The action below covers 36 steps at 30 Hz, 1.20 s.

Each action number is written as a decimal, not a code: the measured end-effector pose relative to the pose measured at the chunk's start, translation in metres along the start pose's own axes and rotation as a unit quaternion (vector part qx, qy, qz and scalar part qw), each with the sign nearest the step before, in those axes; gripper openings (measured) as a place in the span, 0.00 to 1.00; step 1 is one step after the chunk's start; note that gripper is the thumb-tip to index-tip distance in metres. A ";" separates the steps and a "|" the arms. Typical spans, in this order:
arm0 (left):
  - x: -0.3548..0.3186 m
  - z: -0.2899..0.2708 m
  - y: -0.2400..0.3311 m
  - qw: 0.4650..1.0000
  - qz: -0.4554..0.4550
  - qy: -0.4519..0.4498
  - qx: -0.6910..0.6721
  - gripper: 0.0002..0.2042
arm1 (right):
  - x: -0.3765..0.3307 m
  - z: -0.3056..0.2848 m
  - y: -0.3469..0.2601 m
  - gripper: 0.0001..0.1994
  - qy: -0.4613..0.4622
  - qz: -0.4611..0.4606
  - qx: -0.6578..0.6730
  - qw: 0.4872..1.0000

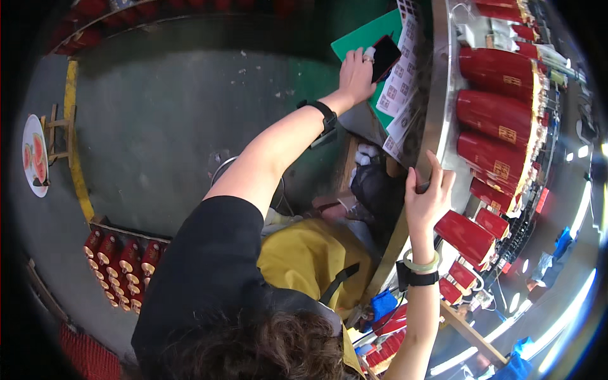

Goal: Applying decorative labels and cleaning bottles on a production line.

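Note:
My left hand (358,77) reaches to the upper middle, its bent fingers against the edge of a dark-screened phone (386,57); the thumb is hidden. A white covering shows on one finger. Under and around the phone lie a green board (364,37) and white sheets (399,88) printed with small square marks. My right hand (429,195) is at the metal bench edge (437,120), thumb and forefinger spread, nothing visible in it. Close by on the bench stand several red, tapered containers (494,117) with gold emblems.
Red cylinders with gold ends (126,269) sit in a rack at the lower left. Beyond a yellow floor line (77,171) stands a stool with a watermelon-patterned round top (35,155). A dark bag (377,193) is beneath the bench. More red containers (465,235) line the right.

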<state>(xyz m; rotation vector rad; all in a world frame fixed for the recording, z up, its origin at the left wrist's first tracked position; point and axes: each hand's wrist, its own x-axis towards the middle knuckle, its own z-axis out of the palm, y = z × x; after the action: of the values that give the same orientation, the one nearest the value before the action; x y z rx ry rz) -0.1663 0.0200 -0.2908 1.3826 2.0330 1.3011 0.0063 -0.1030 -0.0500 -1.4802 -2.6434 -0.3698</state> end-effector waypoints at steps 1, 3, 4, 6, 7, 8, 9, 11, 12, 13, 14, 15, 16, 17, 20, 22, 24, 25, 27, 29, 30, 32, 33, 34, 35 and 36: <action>-0.001 0.004 -0.004 1.000 -0.002 0.005 -0.007 0.38 | 0.000 0.002 0.001 0.24 0.019 0.001 0.008 1.000; 0.000 0.011 -0.009 0.998 0.047 0.041 -0.024 0.37 | 0.001 0.005 0.002 0.22 0.003 0.017 0.008 1.000; 0.000 0.012 -0.010 0.998 0.053 0.044 -0.014 0.36 | 0.002 0.006 0.002 0.22 0.012 0.009 0.011 1.000; 0.001 0.013 -0.008 0.997 0.046 0.060 -0.020 0.36 | 0.003 0.008 0.002 0.21 0.013 0.016 0.010 1.000; 0.002 0.012 -0.006 0.998 0.035 0.048 -0.018 0.37 | 0.004 0.008 0.002 0.21 0.004 0.004 0.011 1.000; 0.001 0.012 -0.004 0.997 0.032 0.065 -0.035 0.37 | 0.004 0.008 0.002 0.22 0.007 0.014 0.016 1.000; 0.000 0.012 -0.001 0.996 0.036 0.073 -0.040 0.37 | 0.004 0.009 0.002 0.22 0.002 0.027 0.021 0.999; -0.014 0.017 0.010 0.982 0.046 0.186 -0.008 0.35 | 0.005 0.009 0.002 0.23 -0.008 0.016 0.019 1.000; -0.022 0.020 0.012 0.977 0.042 0.194 -0.075 0.32 | 0.005 0.010 0.002 0.23 -0.011 0.014 0.016 1.000; -0.035 0.025 0.017 0.978 0.037 0.190 -0.077 0.32 | 0.005 0.011 0.002 0.23 -0.009 0.016 0.009 1.000; -0.053 0.032 0.025 0.972 0.015 0.171 -0.160 0.30 | 0.005 0.011 0.002 0.23 -0.008 0.022 0.031 0.999; -0.072 0.040 0.035 0.959 -0.013 0.149 -0.243 0.28 | 0.006 0.012 0.003 0.23 -0.018 0.030 0.030 0.999; -0.092 0.049 0.047 0.946 -0.058 0.110 -0.298 0.27 | 0.005 0.013 0.003 0.23 -0.014 0.018 0.028 0.999; -0.110 0.058 0.060 0.925 -0.132 0.033 -0.355 0.26 | 0.005 0.013 0.004 0.24 -0.010 0.012 0.023 1.000; -0.147 0.082 0.084 0.875 -0.177 -0.006 -0.450 0.26 | 0.005 0.013 0.004 0.23 -0.016 -0.001 0.021 1.000; -0.155 0.094 0.096 0.885 -0.184 0.028 -0.426 0.26 | 0.005 0.012 0.004 0.23 -0.027 0.008 -0.003 1.000; -0.153 0.101 0.105 0.891 -0.201 0.054 -0.403 0.26 | 0.004 0.012 0.004 0.24 -0.035 0.013 -0.003 0.999; -0.151 0.103 0.108 0.889 -0.202 0.061 -0.405 0.26 | 0.004 0.012 0.004 0.24 -0.034 0.021 -0.001 0.999; -0.147 0.103 0.115 0.891 -0.239 0.045 -0.382 0.27 | 0.003 0.012 0.004 0.25 -0.036 0.006 0.005 0.999; -0.143 0.101 0.121 0.889 -0.251 0.051 -0.380 0.27 | 0.003 0.013 0.004 0.25 -0.043 0.026 0.005 0.999; -0.142 0.100 0.123 0.886 -0.265 0.043 -0.377 0.27 | 0.003 0.013 0.005 0.25 -0.039 0.014 0.007 0.999; -0.141 0.098 0.127 0.900 -0.257 0.052 -0.348 0.27 | 0.003 0.013 0.005 0.24 -0.041 0.022 0.001 0.999; -0.142 0.098 0.129 0.914 -0.247 0.056 -0.317 0.28 | 0.003 0.013 0.005 0.24 -0.044 0.011 0.001 0.999; -0.144 0.099 0.132 0.913 -0.249 0.061 -0.317 0.28 | 0.003 0.013 0.005 0.24 -0.045 0.012 -0.007 0.999; -0.146 0.100 0.134 0.897 -0.249 0.062 -0.359 0.27 | 0.003 0.013 0.005 0.24 -0.046 0.012 -0.015 0.999; -0.149 0.102 0.137 0.879 -0.248 0.068 -0.401 0.27 | 0.003 0.013 0.005 0.24 -0.048 0.012 -0.017 0.999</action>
<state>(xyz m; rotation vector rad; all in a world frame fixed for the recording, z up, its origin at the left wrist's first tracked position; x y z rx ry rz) 0.0481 -0.0464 -0.2568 0.3718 1.4583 1.7099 0.0095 -0.0947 -0.0609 -1.5768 -2.7032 -0.3505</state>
